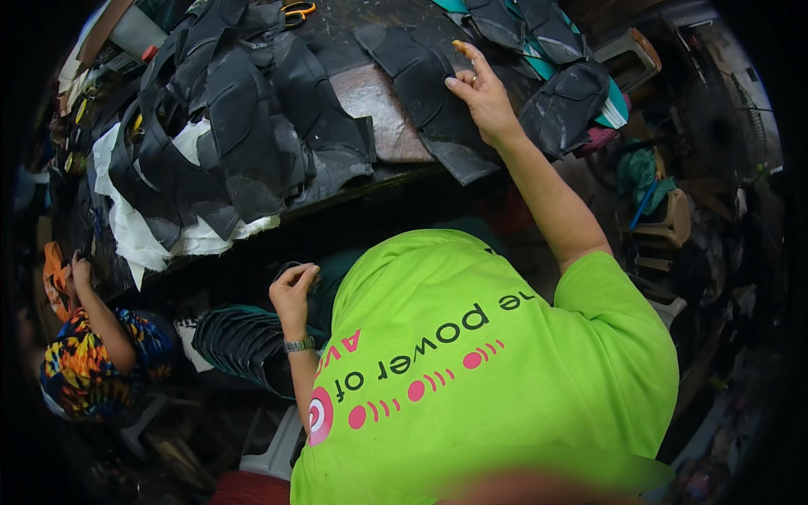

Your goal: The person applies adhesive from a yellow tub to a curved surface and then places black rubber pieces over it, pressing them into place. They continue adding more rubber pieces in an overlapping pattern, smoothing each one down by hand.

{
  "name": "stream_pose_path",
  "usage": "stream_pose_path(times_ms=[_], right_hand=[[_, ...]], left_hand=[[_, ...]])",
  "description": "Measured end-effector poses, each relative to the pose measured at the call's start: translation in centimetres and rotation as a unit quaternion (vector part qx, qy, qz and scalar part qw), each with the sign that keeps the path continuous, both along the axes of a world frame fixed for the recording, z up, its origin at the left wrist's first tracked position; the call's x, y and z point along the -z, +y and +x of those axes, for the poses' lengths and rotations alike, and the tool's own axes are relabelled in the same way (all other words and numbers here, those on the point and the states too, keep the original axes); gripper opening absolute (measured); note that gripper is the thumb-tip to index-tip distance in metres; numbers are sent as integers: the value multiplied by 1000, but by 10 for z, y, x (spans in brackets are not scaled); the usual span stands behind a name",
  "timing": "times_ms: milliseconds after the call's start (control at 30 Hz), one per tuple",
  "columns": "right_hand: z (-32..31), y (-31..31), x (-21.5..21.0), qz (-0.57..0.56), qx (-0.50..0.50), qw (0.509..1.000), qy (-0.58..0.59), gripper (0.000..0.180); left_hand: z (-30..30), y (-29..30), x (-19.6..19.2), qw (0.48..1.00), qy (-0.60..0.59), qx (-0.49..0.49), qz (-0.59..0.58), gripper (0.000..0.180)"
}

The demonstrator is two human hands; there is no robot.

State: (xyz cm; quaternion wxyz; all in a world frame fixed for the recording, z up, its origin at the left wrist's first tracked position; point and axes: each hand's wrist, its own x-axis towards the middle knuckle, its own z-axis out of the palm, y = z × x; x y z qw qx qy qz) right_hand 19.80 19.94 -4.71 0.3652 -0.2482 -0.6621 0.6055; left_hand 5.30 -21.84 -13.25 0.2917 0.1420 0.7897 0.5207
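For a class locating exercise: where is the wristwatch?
In the head view, left of centre, the wristwatch is strapped just below the left hand, beside the lime-green shirt.

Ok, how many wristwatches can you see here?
1: a metal-banded wristwatch on the wrist of the left hand. The right hand, by a black padded piece, shows none on its wrist. Others may be hidden.
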Motion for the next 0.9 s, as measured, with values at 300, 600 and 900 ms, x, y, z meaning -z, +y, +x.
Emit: stream_pose_path(times_ms=[300, 600, 900], right_hand=[[2, -7, -3, 28, 29, 999, -22, 68], [-8, -20, -9, 199, 67, 969, -127, 67], [-7, -28, -12, 195, 37, 972, -130, 90]], left_hand=[[-24, 16, 53, 996, 39, -69, -41, 27], [-24, 81, 106, 992, 104, 71, 27, 24], [-41, 114, 156, 919, 336, 184, -89, 53]])
